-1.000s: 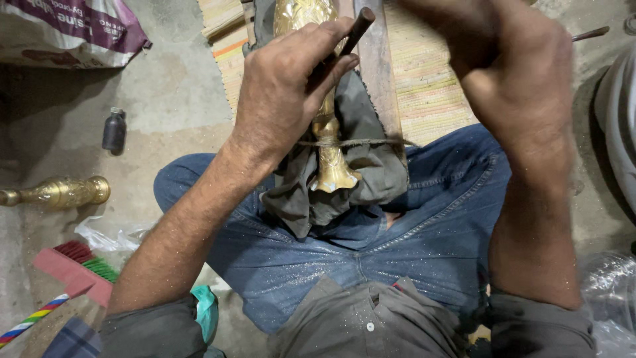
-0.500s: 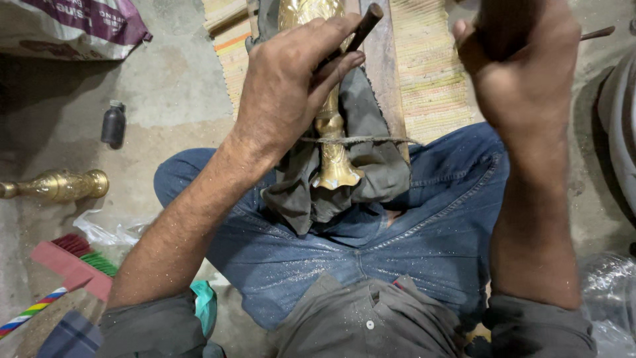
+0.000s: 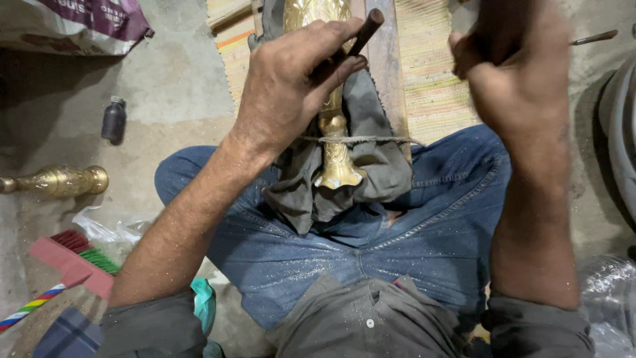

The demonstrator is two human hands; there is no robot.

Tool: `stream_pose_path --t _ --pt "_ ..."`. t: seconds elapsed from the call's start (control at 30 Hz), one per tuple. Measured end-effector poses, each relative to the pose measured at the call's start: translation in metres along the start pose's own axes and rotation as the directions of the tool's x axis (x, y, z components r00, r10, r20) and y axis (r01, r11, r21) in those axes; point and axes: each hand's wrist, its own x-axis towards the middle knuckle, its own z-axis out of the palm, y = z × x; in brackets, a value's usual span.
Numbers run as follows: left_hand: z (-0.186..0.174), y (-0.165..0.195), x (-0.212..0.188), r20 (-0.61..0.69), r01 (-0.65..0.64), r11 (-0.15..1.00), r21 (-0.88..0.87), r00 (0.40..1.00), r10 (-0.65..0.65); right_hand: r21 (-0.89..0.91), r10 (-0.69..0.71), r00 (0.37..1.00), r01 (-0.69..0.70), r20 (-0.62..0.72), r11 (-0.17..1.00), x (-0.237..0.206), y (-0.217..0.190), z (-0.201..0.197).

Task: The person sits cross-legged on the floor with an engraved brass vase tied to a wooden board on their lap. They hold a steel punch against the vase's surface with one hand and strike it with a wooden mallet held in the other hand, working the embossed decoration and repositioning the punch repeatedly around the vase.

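A brass vase-like piece (image 3: 336,156) lies along the person's lap at the centre of the view, its flared foot pointing toward 6 o'clock and its body running up toward 12 o'clock, where the frame cuts it off. Its surface is golden and carries fine relief patterning. A grey cloth (image 3: 371,172) is wrapped beneath and around it, and a thin cord (image 3: 371,139) crosses it just above the foot.

The left hand (image 3: 288,86) is closed around a dark rod-shaped tool (image 3: 361,36), fingers curled tight, with the tool's end poking out toward 1 o'clock above the brass. The hand covers the middle of the piece, so where the tool tip meets the metal cannot be seen.

The right hand (image 3: 513,73), at 2 o'clock, is blurred; it looks clenched, but I cannot tell what, if anything, it grips.

At 11 o'clock a bulky sack (image 3: 73,26) in white and purple is cut by the frame's edge. A small dark bottle (image 3: 114,120) stands at 9 o'clock, and below it a second brass vase (image 3: 59,180) lies on the concrete floor. At 8 o'clock sits a red-backed brush (image 3: 73,255) with red and green bristles. A woven mat (image 3: 430,79) lies at 1 o'clock under the work.
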Motion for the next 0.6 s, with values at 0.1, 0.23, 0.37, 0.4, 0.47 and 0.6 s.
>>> stream_pose_path --t 0.1,0.23,0.37,0.4,0.47,0.6 --pt "-0.001 0.0007 -0.0009 0.02 0.033 0.999 -0.002 0.999 -0.033 -0.314 -0.098 0.989 0.129 0.112 0.94 -0.0009 0.0057 -0.0038" --pt "-0.0016 0.0021 -0.0012 0.015 0.019 0.999 -0.027 1.0 -0.018 0.005 -0.125 0.986 0.125 0.112 0.992 -0.0029 0.0103 -0.0049" --pt "-0.0034 0.0017 -0.0013 -0.002 -0.007 0.999 -0.039 1.0 0.007 -0.161 -0.129 0.991 0.123 -0.025 0.979 -0.0028 0.0078 -0.0009" --pt "-0.0032 0.0018 -0.0018 0.002 -0.001 0.999 -0.045 1.0 0.001 0.025 -0.072 0.997 0.072 -0.014 0.997 -0.0016 0.0072 -0.0005" --pt "-0.0024 0.0021 -0.0035 0.008 0.029 0.998 -0.057 1.0 -0.028 0.143 -0.051 0.999 0.051 -0.001 0.988 -0.0011 0.0063 0.0" --pt "-0.0021 -0.0001 -0.009 0.013 0.021 0.995 -0.097 1.0 -0.02 -0.251 -0.271 0.962 0.254 -0.034 0.934 -0.0051 0.0116 -0.0017"
